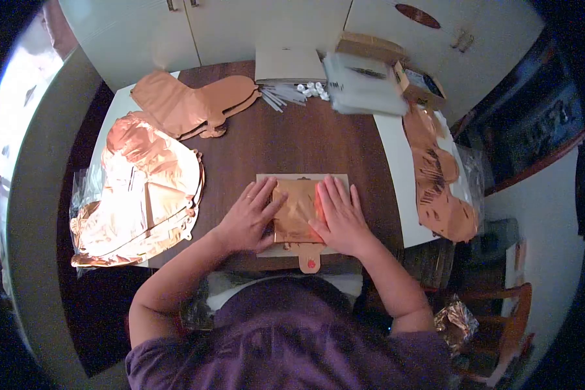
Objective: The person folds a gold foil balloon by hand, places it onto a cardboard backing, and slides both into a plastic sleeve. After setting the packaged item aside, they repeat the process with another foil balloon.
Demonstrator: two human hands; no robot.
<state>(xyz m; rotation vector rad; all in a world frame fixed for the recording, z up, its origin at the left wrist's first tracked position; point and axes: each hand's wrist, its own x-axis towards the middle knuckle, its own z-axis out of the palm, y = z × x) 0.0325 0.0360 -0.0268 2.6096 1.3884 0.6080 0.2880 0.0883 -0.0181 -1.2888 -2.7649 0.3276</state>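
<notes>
A copper-coloured foil piece (296, 211), folded to a near square, lies on a flat grey-beige board (341, 179) near the table's front edge. A rounded tab with a red mark (311, 259) sticks out below it. My left hand (250, 216) rests flat along the foil's left edge, fingers apart. On the right edge lies my right hand (342, 216), its fingers stretched out and spread. Both hands touch the foil, and neither is wrapped round anything.
Shiny copper foil sheets (153, 188) cover the table's left side, with matt copper ones (195, 104) behind. At the back are a grey box (289, 65), white strips (276, 96), small white pieces (313, 90) and clear plastic bags (364, 84). More foil (435, 175) lies right.
</notes>
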